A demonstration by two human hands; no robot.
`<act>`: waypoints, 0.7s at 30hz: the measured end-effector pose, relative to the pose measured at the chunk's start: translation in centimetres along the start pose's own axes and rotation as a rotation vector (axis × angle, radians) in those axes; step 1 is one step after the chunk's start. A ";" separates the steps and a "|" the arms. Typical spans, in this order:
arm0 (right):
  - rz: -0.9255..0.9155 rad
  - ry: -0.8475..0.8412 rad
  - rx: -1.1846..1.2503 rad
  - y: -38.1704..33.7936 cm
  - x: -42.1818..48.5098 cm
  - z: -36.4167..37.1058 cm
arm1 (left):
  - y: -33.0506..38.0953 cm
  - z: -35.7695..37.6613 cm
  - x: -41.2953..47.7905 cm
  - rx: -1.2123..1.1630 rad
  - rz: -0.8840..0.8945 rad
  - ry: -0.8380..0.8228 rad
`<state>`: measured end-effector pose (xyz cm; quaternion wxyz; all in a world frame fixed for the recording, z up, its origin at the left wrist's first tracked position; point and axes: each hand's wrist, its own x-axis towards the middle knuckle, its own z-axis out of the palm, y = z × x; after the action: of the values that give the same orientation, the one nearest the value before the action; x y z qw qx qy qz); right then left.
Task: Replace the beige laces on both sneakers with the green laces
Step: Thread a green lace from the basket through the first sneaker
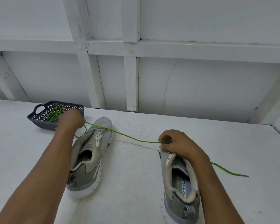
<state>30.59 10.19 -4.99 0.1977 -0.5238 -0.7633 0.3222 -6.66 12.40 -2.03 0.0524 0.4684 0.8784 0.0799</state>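
On the white table [136, 167], the right hand [179, 143] pinches a green lace [132, 137] over the front of the right sneaker [179, 188]. Lacing here looks barely begun, with no beige laces in sight. The lace runs taut across the left sneaker [89, 159] to the left hand [71, 119] at the basket [42, 123]; its fingers are hidden, so I cannot tell its grip. The next move needs slack and the tip fed through an eyelet; the left sneaker may snag the strand.

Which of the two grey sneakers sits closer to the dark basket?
The left grey mesh sneaker, its toe beside the dark lattice basket; the other sneaker sits under the right hand.
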 end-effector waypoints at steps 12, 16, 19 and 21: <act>0.005 0.028 -0.015 0.2 0.1 0.2 | 1.9 -2.7 -2.0 -0.442 0.271 0.275; 0.027 0.063 0.019 0.2 0.0 0.3 | 5.8 -5.4 -5.6 -0.583 0.530 0.119; 0.023 0.135 0.047 0.3 -0.3 0.4 | 8.3 -5.6 -7.6 -0.681 0.674 -0.086; 0.036 0.221 0.071 0.5 -0.5 0.3 | 9.6 -4.5 -8.5 -0.692 0.699 -0.221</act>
<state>30.94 9.80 -5.51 0.2935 -0.5624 -0.7154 0.2928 5.14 10.21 4.40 0.2676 0.6954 0.5801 0.3292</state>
